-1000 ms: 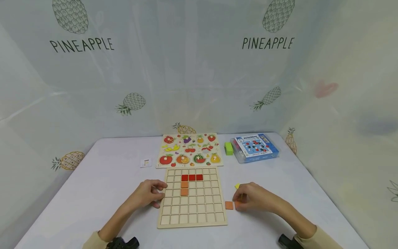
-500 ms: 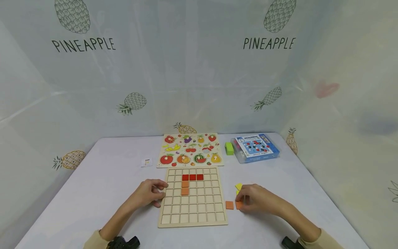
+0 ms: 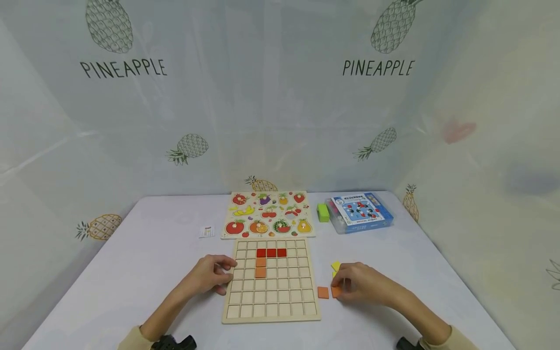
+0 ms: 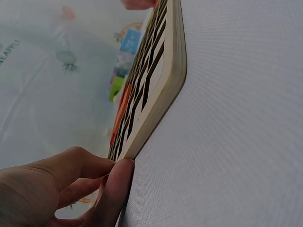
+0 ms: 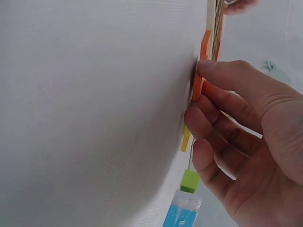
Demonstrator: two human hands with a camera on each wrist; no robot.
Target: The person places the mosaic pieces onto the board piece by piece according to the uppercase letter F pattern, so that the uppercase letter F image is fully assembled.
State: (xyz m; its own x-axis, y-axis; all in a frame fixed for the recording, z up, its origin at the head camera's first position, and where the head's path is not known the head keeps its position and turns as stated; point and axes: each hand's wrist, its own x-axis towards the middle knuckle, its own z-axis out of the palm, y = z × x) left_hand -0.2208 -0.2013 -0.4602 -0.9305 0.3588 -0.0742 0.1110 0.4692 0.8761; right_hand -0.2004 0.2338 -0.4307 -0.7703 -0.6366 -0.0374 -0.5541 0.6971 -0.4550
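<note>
Head view, from the left: a small printed card [image 3: 207, 232] lies on the white table [image 3: 153, 257], beyond the left hand [image 3: 208, 273]. That hand pinches the left edge of the wooden grid board [image 3: 284, 295] between thumb and fingertip, as the left wrist view shows. The board lies flat, just in front of a fruit puzzle board [image 3: 280, 213]. Three red tiles [image 3: 271, 253] sit side by side in its second row from the back, and two orange tiles [image 3: 260, 262] run toward the person from the leftmost red one. Just right of the grid board rests a loose orange square [image 3: 323, 292]; well behind it is a green block [image 3: 323, 213]. Yellow pieces [image 3: 336, 266] lie partly hidden by the right hand [image 3: 363, 283], whose thumb and finger pinch a second orange square [image 5: 198, 87], the remaining fingers bent. Farther back lies a blue box [image 3: 360, 213] with a molecule picture
</note>
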